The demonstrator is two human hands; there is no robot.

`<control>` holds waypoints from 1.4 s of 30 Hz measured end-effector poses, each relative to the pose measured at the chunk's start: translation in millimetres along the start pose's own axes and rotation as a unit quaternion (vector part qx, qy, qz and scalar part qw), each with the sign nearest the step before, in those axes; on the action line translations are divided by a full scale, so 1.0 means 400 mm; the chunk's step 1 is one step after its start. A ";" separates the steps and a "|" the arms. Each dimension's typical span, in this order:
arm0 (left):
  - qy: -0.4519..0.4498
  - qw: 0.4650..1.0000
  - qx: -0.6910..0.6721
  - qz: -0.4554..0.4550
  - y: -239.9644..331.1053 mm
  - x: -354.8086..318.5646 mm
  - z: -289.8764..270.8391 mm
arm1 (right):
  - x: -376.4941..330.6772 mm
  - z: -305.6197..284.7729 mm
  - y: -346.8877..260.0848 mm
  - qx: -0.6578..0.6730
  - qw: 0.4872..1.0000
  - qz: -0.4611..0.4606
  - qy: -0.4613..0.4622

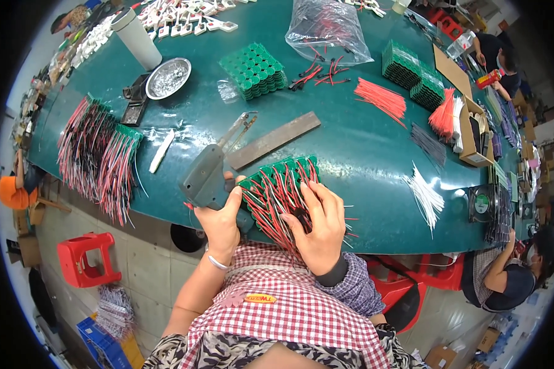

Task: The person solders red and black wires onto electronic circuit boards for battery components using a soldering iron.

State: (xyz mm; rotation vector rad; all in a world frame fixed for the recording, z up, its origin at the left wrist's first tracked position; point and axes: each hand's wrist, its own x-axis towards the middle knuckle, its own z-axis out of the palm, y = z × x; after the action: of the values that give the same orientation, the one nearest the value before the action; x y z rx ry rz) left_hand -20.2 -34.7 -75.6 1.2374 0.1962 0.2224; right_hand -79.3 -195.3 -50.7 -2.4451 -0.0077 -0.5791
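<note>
My left hand (221, 222) is closed around the handle of a grey soldering gun (204, 177), its metal tip pointing away across the table. Right beside it, at the table's near edge, lies a green circuit board panel (283, 167) covered with red, black and white wires (269, 200). Over these wires rests my right hand (323, 227), thumb and fingers bent around some of them; the exact wires between the fingertips are partly hidden. Just beyond the panel is a flat grey metal bar (276, 140), lying aslant.
Wired boards (98, 157) hang over the table's left edge. Farther back are a metal bowl (168, 79), a grey cylinder (135, 38), stacked green boards (252, 69) and a plastic bag (326, 27). Red wires (381, 99) and white wires (425, 200) lie right. Co-workers sit along the right side.
</note>
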 end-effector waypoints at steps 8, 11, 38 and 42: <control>0.004 1.000 -0.002 0.012 -0.008 -0.008 0.002 | -0.008 0.014 -0.003 0.051 0.998 -0.013 0.024; -0.004 1.000 0.015 0.019 -0.006 -0.008 0.002 | -0.012 -0.008 -0.006 0.063 0.998 -0.005 -0.008; 0.007 1.000 -0.014 0.025 0.013 -0.030 -0.013 | 0.047 -0.033 -0.034 0.032 0.983 -0.079 -0.163; 0.029 0.999 0.019 0.027 0.002 -0.021 -0.013 | 0.032 -0.039 -0.003 0.052 0.987 -0.088 -0.124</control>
State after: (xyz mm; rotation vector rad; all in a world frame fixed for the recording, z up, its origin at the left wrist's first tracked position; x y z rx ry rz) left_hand -29.9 -31.9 -76.4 1.2762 0.2174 0.3028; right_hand -74.1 -205.1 -33.6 -2.4125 -0.3500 -0.3371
